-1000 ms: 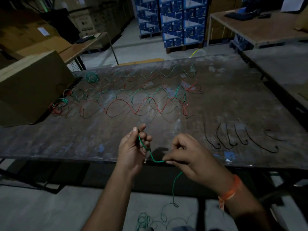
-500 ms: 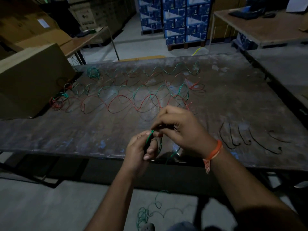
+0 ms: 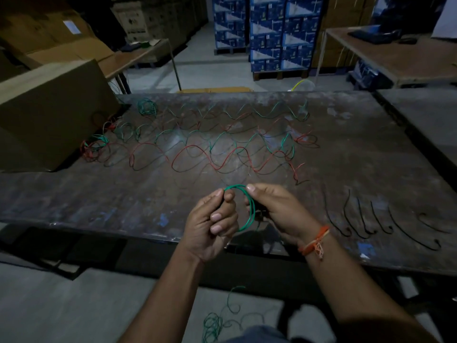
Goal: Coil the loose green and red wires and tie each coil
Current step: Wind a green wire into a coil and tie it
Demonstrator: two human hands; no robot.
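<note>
I see green wire coil (image 3: pixel 249 209) held between hands above counter (image 3: pixel 371 154) near edge. Left hand (image 3: pixel 210 225) pinches coil's top-left, right hand (image 3: pixel 274 212) grips its right side. Blue boxes (image 3: pixel 267 30) beyond counter: print unreadable.

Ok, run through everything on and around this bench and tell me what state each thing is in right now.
green wire coil: partly wound, held by both hands, untied
left hand: pinching the coil
right hand: gripping the coil
loose wires: spread wavy on the table, uncoiled
black ties: lying separate, unused
cardboard box: closed
green wire on floor: tangled, loose
</note>
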